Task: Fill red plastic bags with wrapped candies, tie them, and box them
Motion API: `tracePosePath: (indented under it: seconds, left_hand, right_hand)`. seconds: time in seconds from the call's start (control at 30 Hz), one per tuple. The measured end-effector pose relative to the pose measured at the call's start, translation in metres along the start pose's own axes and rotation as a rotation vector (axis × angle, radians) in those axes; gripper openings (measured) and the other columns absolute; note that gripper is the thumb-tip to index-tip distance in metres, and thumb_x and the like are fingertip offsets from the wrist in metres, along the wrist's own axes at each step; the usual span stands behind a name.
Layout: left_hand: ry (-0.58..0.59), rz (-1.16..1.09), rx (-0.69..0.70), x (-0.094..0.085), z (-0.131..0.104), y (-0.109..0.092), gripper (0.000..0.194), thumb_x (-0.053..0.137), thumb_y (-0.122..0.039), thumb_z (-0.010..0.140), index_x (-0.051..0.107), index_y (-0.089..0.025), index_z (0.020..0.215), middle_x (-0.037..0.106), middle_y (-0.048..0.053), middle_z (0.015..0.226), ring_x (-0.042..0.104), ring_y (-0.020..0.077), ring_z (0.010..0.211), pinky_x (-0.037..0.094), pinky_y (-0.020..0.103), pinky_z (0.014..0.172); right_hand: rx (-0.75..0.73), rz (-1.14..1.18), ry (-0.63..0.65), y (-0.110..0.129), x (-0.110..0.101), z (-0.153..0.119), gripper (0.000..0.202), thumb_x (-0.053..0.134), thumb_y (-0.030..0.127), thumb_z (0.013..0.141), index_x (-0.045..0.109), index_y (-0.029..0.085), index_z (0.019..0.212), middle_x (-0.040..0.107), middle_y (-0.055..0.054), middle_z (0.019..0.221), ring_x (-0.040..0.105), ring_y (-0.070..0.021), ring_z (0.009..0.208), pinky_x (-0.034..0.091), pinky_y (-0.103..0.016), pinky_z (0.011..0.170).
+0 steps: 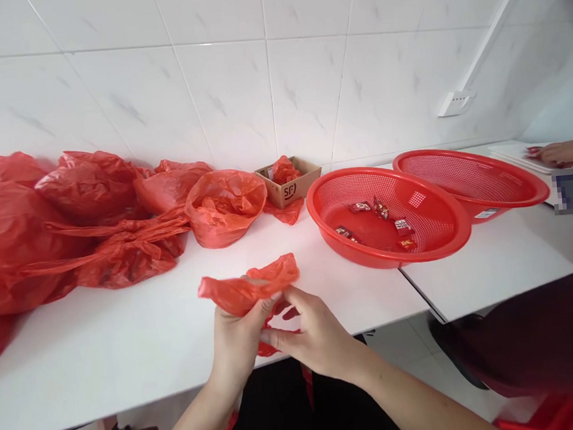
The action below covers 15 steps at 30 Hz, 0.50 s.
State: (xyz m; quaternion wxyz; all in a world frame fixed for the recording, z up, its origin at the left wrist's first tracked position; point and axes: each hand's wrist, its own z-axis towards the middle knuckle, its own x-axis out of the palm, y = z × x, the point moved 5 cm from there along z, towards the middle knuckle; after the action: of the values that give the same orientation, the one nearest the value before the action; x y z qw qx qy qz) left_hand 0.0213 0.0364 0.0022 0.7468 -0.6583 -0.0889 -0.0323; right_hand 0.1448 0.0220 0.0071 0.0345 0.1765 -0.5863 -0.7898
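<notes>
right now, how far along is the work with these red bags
Probably well along, though one view can't settle it. Looks done: several bulging red bags are massed at the left. In hand: the left hand and right hand hold a crumpled red bag. Apparently left: a few small packets in the nearer basket and an open-mouthed bag on the table.

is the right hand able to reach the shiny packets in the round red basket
Probably yes: nothing stands between the right hand and the open basket, though that hand holds a red plastic bag.
</notes>
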Motion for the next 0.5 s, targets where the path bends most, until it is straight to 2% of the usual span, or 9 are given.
tracePosePath:
  seconds: [0.1,0.17,0.23,0.3,0.33,0.4,0.43,0.5]
  left_hand:
    - [0.009,-0.071,-0.030,0.005,0.000,-0.003,0.026,0.078,-0.025,0.070,0.053,-0.019,0.072,0.057,-0.005,0.068,0.055,0.0118,0.063,0.048,0.025,0.061]
    - [-0.023,-0.078,-0.005,-0.004,0.004,-0.004,0.030,0.077,-0.023,0.069,0.047,-0.020,0.072,0.053,-0.007,0.066,0.050,0.0093,0.057,0.043,0.022,0.056]
    - [-0.053,-0.061,0.046,-0.025,0.012,-0.004,0.031,0.074,-0.021,0.069,0.043,-0.021,0.072,0.049,-0.008,0.063,0.044,0.0076,0.053,0.037,0.020,0.051]
    - [-0.095,0.022,0.088,-0.054,0.022,-0.002,0.030,0.069,-0.020,0.069,0.040,-0.022,0.071,0.043,-0.009,0.060,0.039,0.0071,0.049,0.032,0.019,0.048]
    - [-0.131,0.122,0.097,-0.070,0.026,-0.001,0.028,0.067,-0.019,0.068,0.040,-0.022,0.070,0.039,-0.009,0.058,0.036,0.0072,0.048,0.030,0.019,0.047]
    - [-0.209,0.435,0.107,-0.096,0.032,-0.001,0.021,0.065,-0.019,0.069,0.045,-0.022,0.074,0.034,-0.009,0.057,0.033,0.0081,0.047,0.029,0.020,0.047]
    - [-0.207,0.611,0.121,-0.103,0.034,-0.002,0.017,0.064,-0.021,0.071,0.049,-0.023,0.078,0.034,-0.009,0.058,0.035,0.0091,0.048,0.030,0.021,0.048]
    - [-0.118,0.907,0.186,-0.100,0.032,-0.007,0.021,0.063,-0.027,0.076,0.057,-0.024,0.096,0.045,-0.005,0.068,0.046,0.0126,0.057,0.039,0.024,0.055]
  right_hand:
    - [-0.040,0.066,-0.002,0.000,-0.005,0.003,0.013,0.058,0.026,0.089,0.063,0.024,0.100,0.066,-0.002,0.101,0.060,-0.0156,0.090,0.049,-0.030,0.080]
    - [0.013,0.139,-0.064,-0.009,-0.018,0.004,0.010,0.054,0.028,0.091,0.062,0.022,0.092,0.064,-0.001,0.089,0.060,-0.0145,0.083,0.049,-0.028,0.075]
    - [0.102,0.276,-0.206,-0.020,-0.041,0.003,0.014,0.058,0.035,0.089,0.057,0.021,0.088,0.061,0.001,0.079,0.059,-0.0130,0.073,0.048,-0.025,0.066]
    - [0.188,0.459,-0.373,-0.029,-0.066,0.000,0.024,0.064,0.041,0.083,0.051,0.022,0.085,0.057,0.004,0.072,0.055,-0.0110,0.062,0.045,-0.022,0.056]
    - [0.221,0.547,-0.422,-0.031,-0.075,-0.002,0.028,0.068,0.043,0.080,0.049,0.022,0.084,0.056,0.004,0.070,0.053,-0.0102,0.059,0.043,-0.021,0.053]
    - [0.247,0.666,-0.440,-0.028,-0.086,-0.004,0.034,0.074,0.042,0.074,0.047,0.022,0.083,0.056,0.005,0.071,0.052,-0.0091,0.058,0.042,-0.020,0.053]
    - [0.238,0.685,-0.427,-0.025,-0.088,-0.005,0.035,0.075,0.041,0.073,0.047,0.022,0.083,0.056,0.004,0.072,0.052,-0.0090,0.059,0.042,-0.021,0.055]
    - [0.176,0.641,-0.385,-0.016,-0.089,-0.004,0.031,0.072,0.040,0.077,0.048,0.023,0.085,0.056,0.004,0.073,0.051,-0.0088,0.060,0.041,-0.021,0.056]
